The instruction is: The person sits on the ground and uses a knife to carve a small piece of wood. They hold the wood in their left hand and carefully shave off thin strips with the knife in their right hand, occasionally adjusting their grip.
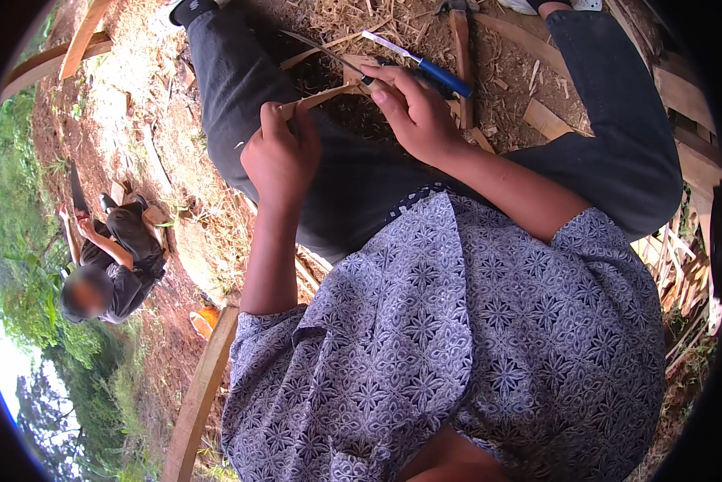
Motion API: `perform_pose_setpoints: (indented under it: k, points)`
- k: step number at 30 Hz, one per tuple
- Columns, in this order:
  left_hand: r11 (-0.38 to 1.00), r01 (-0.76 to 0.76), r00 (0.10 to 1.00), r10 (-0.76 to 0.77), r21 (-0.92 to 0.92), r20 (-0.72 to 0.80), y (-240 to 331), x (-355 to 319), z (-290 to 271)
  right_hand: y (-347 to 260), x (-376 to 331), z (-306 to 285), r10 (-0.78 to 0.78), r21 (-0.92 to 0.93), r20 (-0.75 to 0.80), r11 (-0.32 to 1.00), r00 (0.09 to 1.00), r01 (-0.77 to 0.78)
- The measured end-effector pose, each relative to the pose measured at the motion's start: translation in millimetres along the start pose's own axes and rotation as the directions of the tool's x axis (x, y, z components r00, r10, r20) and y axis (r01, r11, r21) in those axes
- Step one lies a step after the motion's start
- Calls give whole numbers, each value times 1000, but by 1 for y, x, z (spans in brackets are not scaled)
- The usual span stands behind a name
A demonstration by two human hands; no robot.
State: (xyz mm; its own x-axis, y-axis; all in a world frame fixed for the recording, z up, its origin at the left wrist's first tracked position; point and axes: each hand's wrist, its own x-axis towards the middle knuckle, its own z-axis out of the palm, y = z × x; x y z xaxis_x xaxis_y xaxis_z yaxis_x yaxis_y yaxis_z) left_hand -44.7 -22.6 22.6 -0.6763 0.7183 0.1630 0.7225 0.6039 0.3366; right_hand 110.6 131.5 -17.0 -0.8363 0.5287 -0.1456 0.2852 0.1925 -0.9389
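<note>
My left hand is closed in a fist on one end of a slim, pale wood strip, which slants up toward my other hand. My right hand grips the handle of a thin-bladed tool. Its narrow dark blade points away to the upper left, with a black collar at the handle. I cannot tell whether it is a knife or a file. The strip's right end meets my right fingers near that collar. Just beyond my right hand lies a chisel with a blue handle and a bright blade.
A hammer with a wooden handle lies beyond the chisel. Wood shavings and offcuts cover the ground between my bent legs. Another person sits at the left, holding something. A wooden beam stands near my left elbow.
</note>
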Motion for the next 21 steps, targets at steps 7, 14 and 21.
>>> perform_pose_setpoints:
  k: [7,14,21]
  points:
    - [998,52,997,-50,47,-52,15,-9,6,65,-5,-3,223,-297,137,939,965,-175]
    - [996,86,996,-86,0,23,13,-11,-3,-4,0,-4,-16,113,-41,993,999,21]
    - [995,98,994,-98,8,41,13,-12,-2,20,-5,-7,149,-170,-24,974,989,-151]
